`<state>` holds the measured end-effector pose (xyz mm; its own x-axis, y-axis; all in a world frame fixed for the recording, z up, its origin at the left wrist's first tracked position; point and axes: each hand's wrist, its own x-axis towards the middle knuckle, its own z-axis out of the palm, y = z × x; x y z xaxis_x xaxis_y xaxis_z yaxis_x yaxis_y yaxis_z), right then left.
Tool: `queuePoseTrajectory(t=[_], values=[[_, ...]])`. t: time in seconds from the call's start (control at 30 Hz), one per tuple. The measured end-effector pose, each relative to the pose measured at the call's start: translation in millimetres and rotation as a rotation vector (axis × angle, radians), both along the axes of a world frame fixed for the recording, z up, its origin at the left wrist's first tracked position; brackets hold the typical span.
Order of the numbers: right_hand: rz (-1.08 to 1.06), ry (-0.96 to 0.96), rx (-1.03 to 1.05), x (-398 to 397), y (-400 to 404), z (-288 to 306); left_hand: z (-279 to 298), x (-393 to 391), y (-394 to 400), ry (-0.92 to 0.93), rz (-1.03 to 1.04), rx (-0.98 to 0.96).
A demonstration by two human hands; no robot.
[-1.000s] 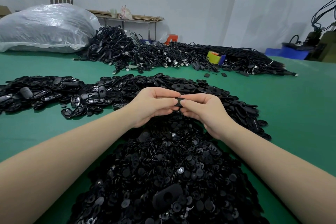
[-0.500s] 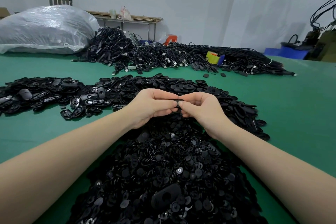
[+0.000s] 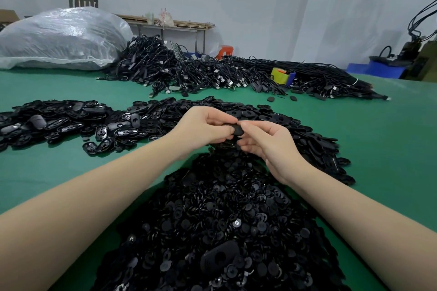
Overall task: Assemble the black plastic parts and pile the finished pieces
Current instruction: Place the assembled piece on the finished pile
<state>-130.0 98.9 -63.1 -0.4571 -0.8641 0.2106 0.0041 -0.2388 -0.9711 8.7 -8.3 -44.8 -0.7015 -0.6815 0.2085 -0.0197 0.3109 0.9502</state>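
Head view: left hand (image 3: 203,129) and right hand (image 3: 267,142) raised together above the near heap of small round black parts (image 3: 224,220), fingers of both curled and pinching one oval black plastic piece (image 3: 235,128) between them. Left thumb lying along the piece's near edge, right fingertips (image 3: 246,125) touching its right end; underside of the piece hidden by the fingers.

Behind the hands, a wide spread of flat oval black shells (image 3: 272,118) on the green surface (image 3: 390,139). Left of the hands, a second spread of glossy oval shells (image 3: 59,120). Near the bottom of the round-part heap, one larger oval piece with a hole (image 3: 220,258) lying on top.

Beyond the shells, a long mound of black cables (image 3: 212,71) with a yellow and blue tape roll (image 3: 281,75) in it. Left of the cables, a bulging clear plastic sack (image 3: 61,38).
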Motion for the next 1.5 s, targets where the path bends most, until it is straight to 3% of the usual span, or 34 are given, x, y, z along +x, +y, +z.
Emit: queuePoseTrajectory(t=[0.1,0.3,0.37,0.47,0.53,0.63,0.77,0.87,0.93,1.2,1.27,1.33,1.4,1.43,1.5], values=[[-0.029,0.060,-0.003,3,-1,-2,20,7,-12,0.036,0.095,-0.006],[-0.021,0.125,0.021,2,0,-1,41,74,-91,0.275,0.794,-0.010],[-0.014,0.131,0.023,3,0,-1,27,102,-111,0.221,1.013,0.000],[-0.010,0.133,0.029,3,0,0,11,123,-123,-0.078,1.190,0.016],[-0.009,0.136,0.031,3,1,0,15,113,-118,-0.186,1.120,-0.112],[-0.004,0.139,0.032,4,1,1,27,78,-92,-0.242,0.777,-0.310],[0.003,0.158,0.041,4,2,0,25,34,-53,-0.694,0.361,-0.649],[0.015,0.169,0.040,4,4,1,8,16,-39,-0.924,0.373,-0.898],[0.016,0.182,0.042,3,4,1,2,13,-37,-0.975,0.391,-0.960],[0.021,0.201,0.058,4,4,2,5,22,-40,-0.830,0.438,-0.874],[0.025,0.207,0.058,4,4,2,3,22,-40,-0.661,0.467,-0.859],[0.024,0.210,0.059,4,4,3,3,17,-34,-0.347,0.421,-0.655],[0.023,0.212,0.058,4,4,3,2,6,-22,-0.050,0.320,-0.243],[0.023,0.222,0.058,5,4,2,1,1,-15,0.017,0.268,-0.061],[0.026,0.268,0.062,6,4,2,-6,-3,-7,0.027,0.150,0.057]])
